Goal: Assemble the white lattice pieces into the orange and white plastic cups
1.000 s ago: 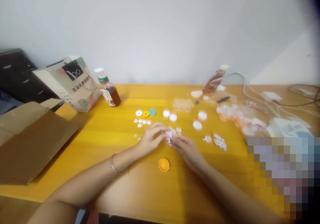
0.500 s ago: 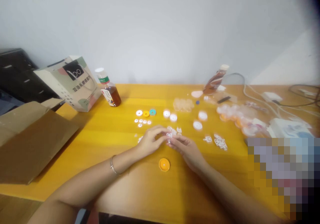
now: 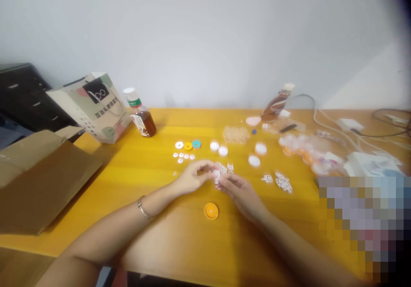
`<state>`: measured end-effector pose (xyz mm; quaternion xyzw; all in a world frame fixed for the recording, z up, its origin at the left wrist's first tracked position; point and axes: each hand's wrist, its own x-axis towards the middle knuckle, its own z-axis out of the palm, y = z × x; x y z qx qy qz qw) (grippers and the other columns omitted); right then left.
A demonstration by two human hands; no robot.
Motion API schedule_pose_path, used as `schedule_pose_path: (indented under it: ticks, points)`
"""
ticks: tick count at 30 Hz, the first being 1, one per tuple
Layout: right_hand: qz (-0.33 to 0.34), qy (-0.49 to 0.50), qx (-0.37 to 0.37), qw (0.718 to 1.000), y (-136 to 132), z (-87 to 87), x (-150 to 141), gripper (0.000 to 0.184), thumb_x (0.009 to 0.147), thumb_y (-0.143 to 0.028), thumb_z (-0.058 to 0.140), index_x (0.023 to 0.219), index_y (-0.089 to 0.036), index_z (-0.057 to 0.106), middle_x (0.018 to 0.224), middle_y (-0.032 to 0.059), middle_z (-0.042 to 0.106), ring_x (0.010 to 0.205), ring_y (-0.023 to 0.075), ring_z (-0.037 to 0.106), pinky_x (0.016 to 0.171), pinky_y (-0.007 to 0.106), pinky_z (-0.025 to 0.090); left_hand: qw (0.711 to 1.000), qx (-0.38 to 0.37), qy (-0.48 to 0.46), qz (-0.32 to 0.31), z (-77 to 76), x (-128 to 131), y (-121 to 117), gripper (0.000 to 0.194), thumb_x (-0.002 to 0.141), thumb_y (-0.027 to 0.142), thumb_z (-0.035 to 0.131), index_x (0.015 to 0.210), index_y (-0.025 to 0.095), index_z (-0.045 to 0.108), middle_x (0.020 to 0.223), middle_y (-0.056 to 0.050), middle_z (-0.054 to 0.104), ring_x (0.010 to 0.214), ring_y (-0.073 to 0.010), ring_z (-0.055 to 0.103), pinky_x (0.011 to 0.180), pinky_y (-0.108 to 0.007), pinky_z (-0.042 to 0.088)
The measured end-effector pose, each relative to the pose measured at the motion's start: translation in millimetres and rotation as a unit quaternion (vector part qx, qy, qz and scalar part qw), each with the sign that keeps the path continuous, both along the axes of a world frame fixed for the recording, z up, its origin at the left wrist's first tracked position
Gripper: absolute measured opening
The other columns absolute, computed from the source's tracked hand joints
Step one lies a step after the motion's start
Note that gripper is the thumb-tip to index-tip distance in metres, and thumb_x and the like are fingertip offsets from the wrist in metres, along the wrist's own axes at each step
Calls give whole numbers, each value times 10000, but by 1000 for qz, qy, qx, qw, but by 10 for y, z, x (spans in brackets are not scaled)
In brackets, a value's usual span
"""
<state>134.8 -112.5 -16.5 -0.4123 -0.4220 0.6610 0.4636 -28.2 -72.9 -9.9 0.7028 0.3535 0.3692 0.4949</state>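
Note:
Between the fingertips of my left hand (image 3: pixel 195 176) and my right hand (image 3: pixel 237 188) is a small white perforated piece (image 3: pixel 216 176), pinched from both sides. Both hands are closed on it above the table. Just behind lie more white perforated pieces (image 3: pixel 230 167), partly covered by my fingers. An orange round cap (image 3: pixel 211 211) lies on the table in front of my hands. Beyond my left hand are a white disc (image 3: pixel 179 145), a yellow disc (image 3: pixel 188 146) and a teal disc (image 3: pixel 196 144), with several small white buttons (image 3: pixel 186 156) below them.
White round caps (image 3: pixel 254 161) and flat white cut-out pieces (image 3: pixel 284 183) lie to the right. A cardboard box (image 3: pixel 41 180), paper bag (image 3: pixel 99 107) and drink bottle (image 3: pixel 144 120) stand left. Another bottle (image 3: pixel 278 103), clear plastic packing (image 3: pixel 308 148) and cables (image 3: pixel 324 116) are at the back right.
My left hand has shifted slightly left and turned, so the white piece shows more plainly between the fingertips. My right hand has barely moved.

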Motion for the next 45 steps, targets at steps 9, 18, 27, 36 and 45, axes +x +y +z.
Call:
schedule_pose_path:
  ticks: [9,18,27,36,45]
  points:
    - [14,138,-98,985,51,-83,33,157,622,-197,735,764,-211,668,704,-34,628,642,60,554,667,166,439,998,45,34,26,9,-64,109,168,791,257,558,899,138,610,914,-58,650,840,-147,591,763,-266,452]
    - [-101,152,-88,979,119,-134,40,145,578,-204,766,670,-185,656,687,-39,635,660,62,563,684,160,446,917,295,269,-5,-188,-143,180,263,821,251,524,1076,197,562,1024,-63,596,943,-187,532,835,-324,407]
    - [-100,131,-80,983,115,-144,46,144,591,-224,758,667,-182,642,666,-37,625,628,66,557,674,181,446,911,303,280,-5,-281,-117,153,226,867,204,423,960,181,628,893,-62,636,852,-167,568,769,-284,431]
    - [-108,111,-82,985,99,-119,25,183,560,-222,773,675,-187,635,688,-36,628,693,84,574,757,209,447,995,7,34,98,-149,-77,155,291,766,318,584,997,143,614,798,-48,644,676,-124,579,640,-235,452]
    - [-81,88,-76,990,66,-123,25,193,572,-258,765,638,-184,598,639,-41,623,632,80,570,719,217,453,989,-125,-70,38,-10,-62,87,238,725,255,633,935,143,638,878,-51,672,769,-139,619,764,-267,481]
